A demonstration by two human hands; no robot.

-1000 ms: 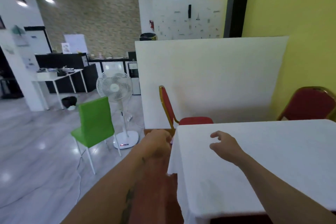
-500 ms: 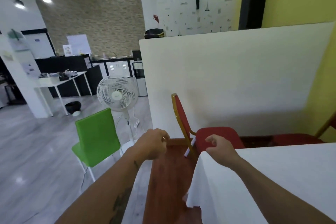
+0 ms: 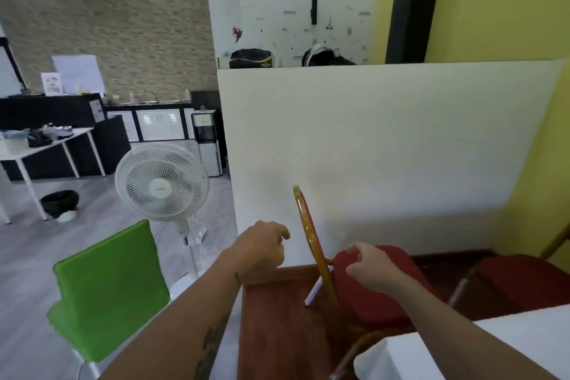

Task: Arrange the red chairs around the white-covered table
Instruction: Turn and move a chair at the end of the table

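Both my hands are empty, left hand [image 3: 262, 244] loosely curled, right hand [image 3: 370, 265] half-curled over the red chair [image 3: 370, 290]. White-covered table [image 3: 462, 352] sits at 5 o'clock, green chair [image 3: 108, 290] at 8, fan [image 3: 162, 182] at 10.

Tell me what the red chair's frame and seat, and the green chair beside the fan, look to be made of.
Red chair: the frame looks like gold-painted metal tubing, glossy with highlights; the seat looks padded, matte red fabric, softly rounded. Green chair: probably moulded plastic, a smooth, uniform, slightly shiny shell; its thin white legs look like painted metal, though blur leaves that open.
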